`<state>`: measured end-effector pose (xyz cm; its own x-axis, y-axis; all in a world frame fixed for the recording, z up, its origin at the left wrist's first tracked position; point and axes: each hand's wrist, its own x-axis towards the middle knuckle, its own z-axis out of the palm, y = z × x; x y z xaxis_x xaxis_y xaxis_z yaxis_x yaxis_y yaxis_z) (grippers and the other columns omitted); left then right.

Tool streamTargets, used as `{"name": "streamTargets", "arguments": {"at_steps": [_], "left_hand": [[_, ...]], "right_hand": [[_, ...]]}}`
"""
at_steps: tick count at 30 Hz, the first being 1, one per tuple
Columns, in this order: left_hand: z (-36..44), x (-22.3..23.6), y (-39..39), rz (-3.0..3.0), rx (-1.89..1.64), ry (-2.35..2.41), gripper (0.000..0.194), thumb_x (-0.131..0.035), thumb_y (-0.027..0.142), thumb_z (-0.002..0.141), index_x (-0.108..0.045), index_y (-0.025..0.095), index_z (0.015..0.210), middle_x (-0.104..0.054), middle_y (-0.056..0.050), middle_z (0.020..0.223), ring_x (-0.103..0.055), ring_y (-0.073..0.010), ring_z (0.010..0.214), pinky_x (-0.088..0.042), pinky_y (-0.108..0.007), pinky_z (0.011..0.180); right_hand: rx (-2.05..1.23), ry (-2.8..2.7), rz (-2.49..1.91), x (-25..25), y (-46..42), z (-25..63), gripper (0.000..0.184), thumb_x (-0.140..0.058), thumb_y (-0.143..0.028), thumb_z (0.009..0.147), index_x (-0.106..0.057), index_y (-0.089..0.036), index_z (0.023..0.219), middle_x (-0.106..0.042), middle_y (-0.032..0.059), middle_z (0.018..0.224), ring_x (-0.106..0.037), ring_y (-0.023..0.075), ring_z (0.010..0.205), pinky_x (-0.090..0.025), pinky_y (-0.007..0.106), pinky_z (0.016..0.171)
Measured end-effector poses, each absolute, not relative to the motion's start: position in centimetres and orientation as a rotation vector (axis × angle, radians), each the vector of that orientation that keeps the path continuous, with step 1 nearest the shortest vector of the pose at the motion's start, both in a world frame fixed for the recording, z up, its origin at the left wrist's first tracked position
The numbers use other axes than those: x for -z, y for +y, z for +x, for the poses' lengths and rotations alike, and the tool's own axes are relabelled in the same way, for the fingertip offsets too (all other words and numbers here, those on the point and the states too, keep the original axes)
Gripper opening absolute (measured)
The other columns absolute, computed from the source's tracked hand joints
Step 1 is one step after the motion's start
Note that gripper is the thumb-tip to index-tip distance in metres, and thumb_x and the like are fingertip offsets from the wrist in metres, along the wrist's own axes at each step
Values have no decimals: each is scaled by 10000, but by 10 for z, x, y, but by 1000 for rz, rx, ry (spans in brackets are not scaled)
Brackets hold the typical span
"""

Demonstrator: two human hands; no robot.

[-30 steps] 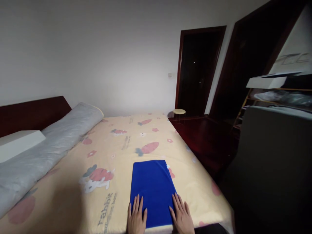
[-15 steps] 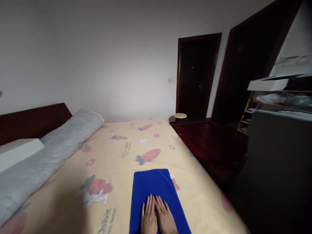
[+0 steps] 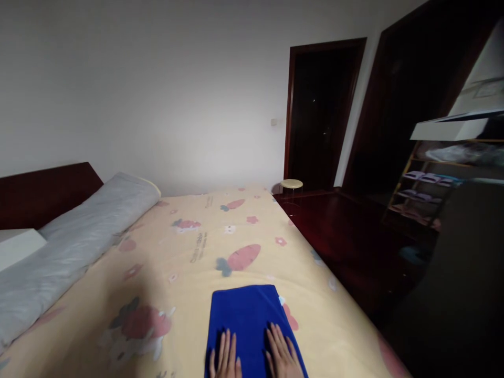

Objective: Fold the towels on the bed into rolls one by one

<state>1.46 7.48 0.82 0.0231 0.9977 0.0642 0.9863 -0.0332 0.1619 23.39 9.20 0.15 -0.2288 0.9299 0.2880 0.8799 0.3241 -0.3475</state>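
Observation:
A folded blue cloth (image 3: 249,320) lies flat on the bed's yellow sheet (image 3: 315,310), which is printed with carrots and rabbits. Over the cloth's left side rests my left hand (image 3: 226,358), its fingers stretched out and pointing away from me. My right hand (image 3: 284,353) lies on the right side of the cloth, fingers extended and slightly spread. A strip of blue fabric shows between the two hands. The near end of the cloth and both wrists are cut off by the bottom of the view.
Along the bed's left side lies a long grey pillow (image 3: 90,215), with a white box-like object (image 3: 19,247) beside it and a dark headboard (image 3: 47,191) behind. A round stool (image 3: 292,184) stands past the far end. At right are a shelf rack (image 3: 423,178) and a dark panel (image 3: 468,273).
My hands have moved apart, from side by side at the cloth's middle to its left and right sides. The view has shifted slightly, and the cloth sits lower in it.

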Motion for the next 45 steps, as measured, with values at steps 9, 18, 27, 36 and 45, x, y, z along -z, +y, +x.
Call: {"name": "streamTargets", "arguments": {"at_steps": [9, 18, 27, 36, 45], "left_hand": [[2, -26, 130, 2259, -238, 2066, 531, -292, 282, 936, -216, 306, 1461, -248, 22, 1546, -305, -202, 1418, -317, -455, 1150], [-16, -46, 119, 2389, -276, 2178, 528, -303, 259, 947, -229, 295, 1468, -338, -28, 1532, -358, -222, 1395, -302, -506, 1131], [21, -41, 177, 2517, -339, 1915, 557, -292, 237, 953, -131, 311, 1481, -288, 10, 1554, -307, -162, 1417, -318, -409, 1147], [-30, -47, 189, 2276, -215, 2214, 515, -228, 411, 976, -175, 304, 1477, -251, 11, 1567, -254, -187, 1441, -256, -471, 1165], [10, -49, 193, 2491, -360, 2179, 569, -268, 241, 935, -135, 246, 1488, -253, -20, 1566, -216, -216, 1453, -164, -557, 1184]], "right_hand": [[-291, -2369, -1378, -26, 148, 229, 548, -382, -443, 967, -273, -308, 1488, -317, 30, 1533, -354, 254, 1388, -323, 458, 1127], [-48, -2150, -1622, -20, 153, 263, 596, -372, -503, 969, -312, -206, 1482, -334, 96, 1527, -313, 276, 1408, -289, 507, 1137], [-347, -2465, -1244, -36, 184, 193, 566, -343, -394, 990, -164, -263, 1511, -280, 47, 1549, -275, 222, 1425, -247, 452, 1164], [-153, -2187, -1756, -15, 213, 279, 637, -274, -570, 967, -205, -239, 1507, -301, 65, 1550, -278, 237, 1426, -216, 495, 1160], [-117, -2156, -1705, -36, 210, 230, 604, -267, -451, 983, -178, -183, 1517, -248, 80, 1564, -216, 244, 1447, -184, 509, 1170]]}}
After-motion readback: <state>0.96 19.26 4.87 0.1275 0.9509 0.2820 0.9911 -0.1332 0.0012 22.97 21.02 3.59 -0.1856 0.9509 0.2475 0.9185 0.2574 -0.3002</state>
